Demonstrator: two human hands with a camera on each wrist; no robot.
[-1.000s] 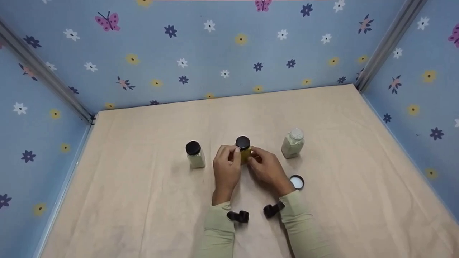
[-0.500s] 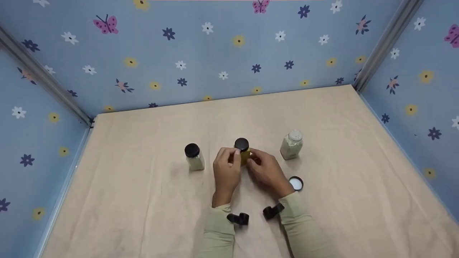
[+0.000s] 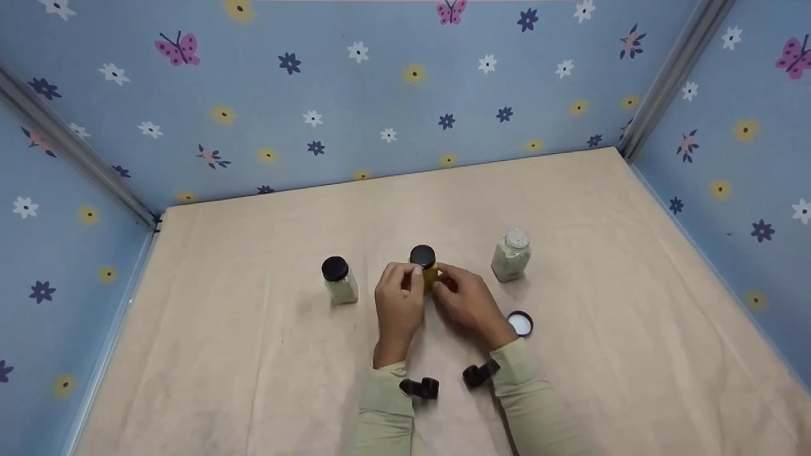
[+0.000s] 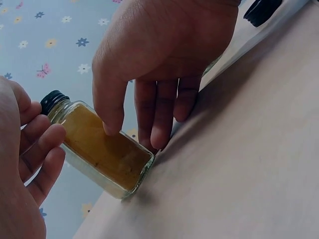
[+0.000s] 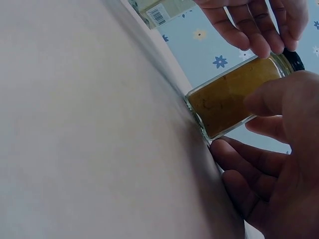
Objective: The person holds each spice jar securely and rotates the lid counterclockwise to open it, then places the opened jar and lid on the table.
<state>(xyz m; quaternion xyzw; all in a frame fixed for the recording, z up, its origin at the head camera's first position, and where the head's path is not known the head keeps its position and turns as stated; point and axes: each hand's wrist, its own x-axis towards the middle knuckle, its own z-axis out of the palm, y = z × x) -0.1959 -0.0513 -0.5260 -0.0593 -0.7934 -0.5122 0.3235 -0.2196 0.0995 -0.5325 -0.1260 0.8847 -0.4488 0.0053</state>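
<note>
A glass spice jar (image 4: pixel 104 149) of yellow-brown powder, topped by a black cap (image 3: pixel 422 256), stands upright on the cloth between both hands. My left hand (image 3: pixel 399 301) pinches the cap at its rim. Lower down, my right hand (image 3: pixel 469 301) holds the jar's body between thumb and fingers; its other fingertips hang close to the cloth in the right wrist view. Right of the hands is a jar of pale green contents (image 3: pixel 510 256) with a white perforated top. A loose black lid (image 3: pixel 520 323) lies inside up beside the right wrist.
Another pale green jar (image 3: pixel 341 282), black-capped, stands left of the left hand. A beige cloth (image 3: pixel 209 304) covers the table. Blue flowered panels (image 3: pixel 355 82) wall it at the back and both sides.
The head view has shifted slightly, so everything sits a little further left in it. Both hands keep their places at the capped spice jar, with no clear turn of the cap.
</note>
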